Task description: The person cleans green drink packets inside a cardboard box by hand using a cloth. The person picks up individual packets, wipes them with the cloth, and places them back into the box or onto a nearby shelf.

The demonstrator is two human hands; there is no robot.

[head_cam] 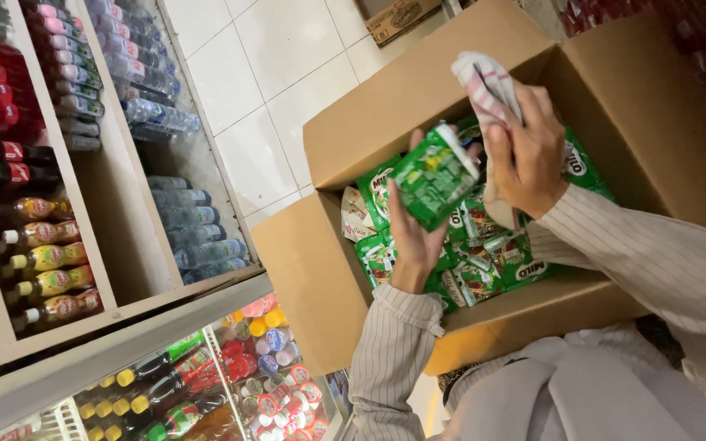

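My left hand (413,237) holds a green drink can (435,176) above an open cardboard box (328,286). My right hand (527,151) grips a white cloth with red stripes (485,83) and presses it against the can's top end. The box holds several more green cans and packets (492,261), packed tight beneath my hands. Both my sleeves are pale with thin stripes.
A wooden shelf unit (116,212) on the left carries rows of water bottles (198,237) and coloured soft-drink bottles (46,261). More bottles and small cups (267,359) fill a lower shelf. White floor tiles (263,90) lie beyond the box, and another carton (394,16) sits at the top.
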